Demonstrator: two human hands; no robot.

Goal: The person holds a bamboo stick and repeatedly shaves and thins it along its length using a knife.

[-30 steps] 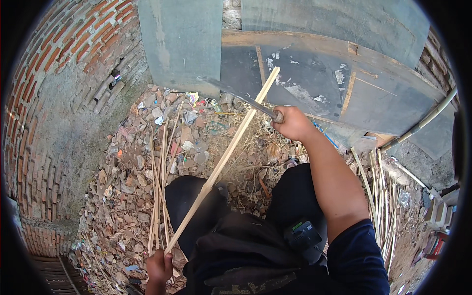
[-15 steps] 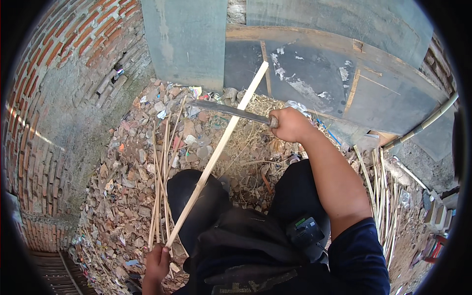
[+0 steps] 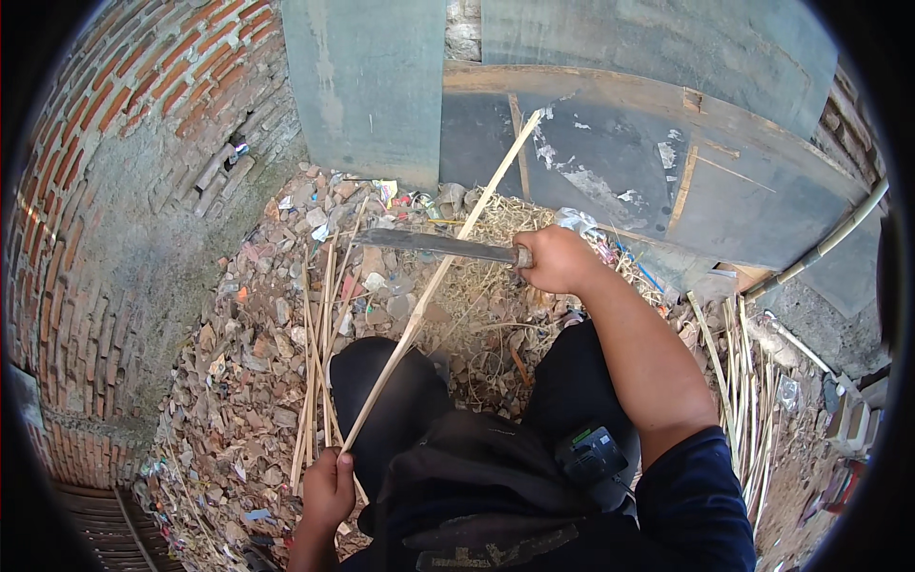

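Note:
My left hand [image 3: 330, 488] grips the lower end of a long pale bamboo strip [image 3: 410, 334], which slants up and to the right across my left knee. In my right hand [image 3: 556, 259] is the handle of a machete [image 3: 434, 245], its long dark blade pointing left. The blade crosses the strip at its upper half and appears to touch it. Past the blade, the strip's free end rises in front of the dark panel. My fingers are closed round both things.
More bamboo strips lie on the rubble at left [image 3: 313, 367] and at right [image 3: 748, 410]. Pale shavings [image 3: 505, 214] cover stones beyond my knees. A brick wall [image 3: 105, 238] stands at left, grey-blue panels [image 3: 367, 86] ahead. A black device [image 3: 593, 454] rests on my right thigh.
The strip has turned, showing a narrower side, and its far end has shifted right and slightly up. My left hand has moved up and right; the machete has dropped slightly.

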